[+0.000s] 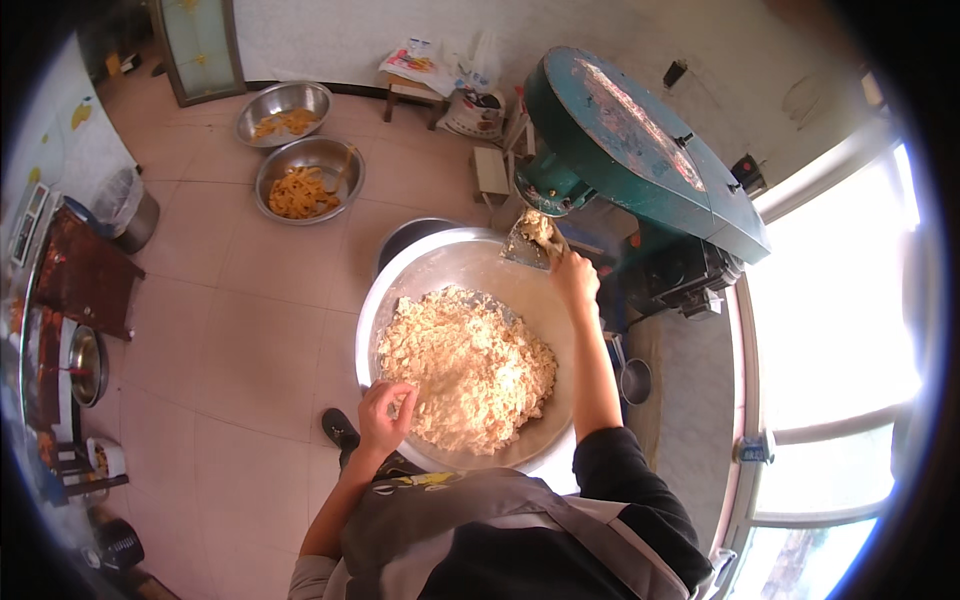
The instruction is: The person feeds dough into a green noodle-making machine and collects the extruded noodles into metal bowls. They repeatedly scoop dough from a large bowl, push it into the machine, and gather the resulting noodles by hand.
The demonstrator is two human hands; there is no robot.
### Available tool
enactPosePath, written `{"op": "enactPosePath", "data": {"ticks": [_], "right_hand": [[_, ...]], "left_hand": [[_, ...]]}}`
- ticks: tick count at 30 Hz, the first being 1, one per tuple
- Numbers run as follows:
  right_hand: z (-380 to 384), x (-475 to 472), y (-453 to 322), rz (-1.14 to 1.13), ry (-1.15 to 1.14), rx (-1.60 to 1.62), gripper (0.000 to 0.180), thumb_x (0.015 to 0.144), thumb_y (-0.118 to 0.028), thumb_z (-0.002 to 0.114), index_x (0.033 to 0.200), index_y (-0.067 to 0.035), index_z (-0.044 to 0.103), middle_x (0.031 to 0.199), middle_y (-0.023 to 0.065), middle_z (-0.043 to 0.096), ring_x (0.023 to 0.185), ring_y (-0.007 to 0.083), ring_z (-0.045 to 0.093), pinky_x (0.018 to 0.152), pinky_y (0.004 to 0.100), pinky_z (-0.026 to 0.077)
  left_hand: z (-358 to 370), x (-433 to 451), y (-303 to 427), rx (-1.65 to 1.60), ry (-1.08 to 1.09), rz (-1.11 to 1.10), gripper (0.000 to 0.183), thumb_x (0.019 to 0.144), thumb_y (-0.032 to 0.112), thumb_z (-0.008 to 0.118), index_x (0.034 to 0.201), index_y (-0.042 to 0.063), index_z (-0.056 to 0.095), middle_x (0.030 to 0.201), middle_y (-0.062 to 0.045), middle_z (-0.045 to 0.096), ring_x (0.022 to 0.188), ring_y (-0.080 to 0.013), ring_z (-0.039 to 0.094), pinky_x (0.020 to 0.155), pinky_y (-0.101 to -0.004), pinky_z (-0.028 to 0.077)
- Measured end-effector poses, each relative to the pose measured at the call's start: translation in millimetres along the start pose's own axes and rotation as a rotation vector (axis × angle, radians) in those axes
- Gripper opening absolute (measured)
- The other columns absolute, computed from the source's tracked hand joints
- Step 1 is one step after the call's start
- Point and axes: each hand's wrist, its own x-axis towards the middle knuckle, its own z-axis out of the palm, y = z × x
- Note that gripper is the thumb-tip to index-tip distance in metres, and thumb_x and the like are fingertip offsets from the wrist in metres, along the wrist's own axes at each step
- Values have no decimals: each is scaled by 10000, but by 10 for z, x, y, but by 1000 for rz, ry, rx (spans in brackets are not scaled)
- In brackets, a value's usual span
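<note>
A large metal bowl (373, 315) stands in front of me, holding a heap of crumbly, pale dough (469, 371). My right hand (576, 279) reaches over the bowl's far right rim and grips a flat-bladed metal scraper (523, 250). Lumps of dough (537, 225) lie on the scraper, just below the head of a green machine (551, 187). Over the near left rim is my left hand (386, 414), thumb and fingers curved with a gap between them. I see nothing in it; whether it touches the rim, I cannot tell.
The machine's large green housing (622, 127) rises at the far right. Behind the bowl is a dark basin (412, 238). Two metal bowls (349, 199) (251, 112) with orange-yellow strips sit on the tiled floor. A saucepan (636, 381) is at right, a bin (139, 225) at left.
</note>
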Motion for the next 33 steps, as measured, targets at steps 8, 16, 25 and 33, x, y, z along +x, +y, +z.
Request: {"op": "enactPosePath", "data": {"ticks": [8,16,25,33], "right_hand": [[-55,201,-447,2,-27,-119,323,907,-328,512,974,-62,683,973,250,676,891,426,667,762,522,530],[365,236,-582,-15,165,-70,362,882,-350,578,1137,-94,564,888,259,676,814,440,669,714,526,541],[137,348,-550,104,8,-82,371,904,-414,528,1033,-98,676,1002,226,680,948,428,648,821,515,522],[171,190,-791,87,135,53,315,899,-378,525,1044,-130,654,954,228,679,900,455,643,791,539,518]], "left_hand": [[-837,-100,-932,-73,103,-301,85,883,84,636,938,20,621,856,-99,690,768,-196,668,688,-292,511],[-2431,-2025,-2798,555,-365,-703,250,801,279,626,782,32,658,863,-186,667,828,-373,651,759,-470,512],[-3084,-4219,-3252,230,-137,-1557,165,750,229,688,759,64,685,607,-125,639,505,-267,632,456,-390,523],[-3270,-2695,-3667,681,-404,-955,230,772,285,688,825,61,699,794,-155,701,794,-289,690,740,-411,542]]}}
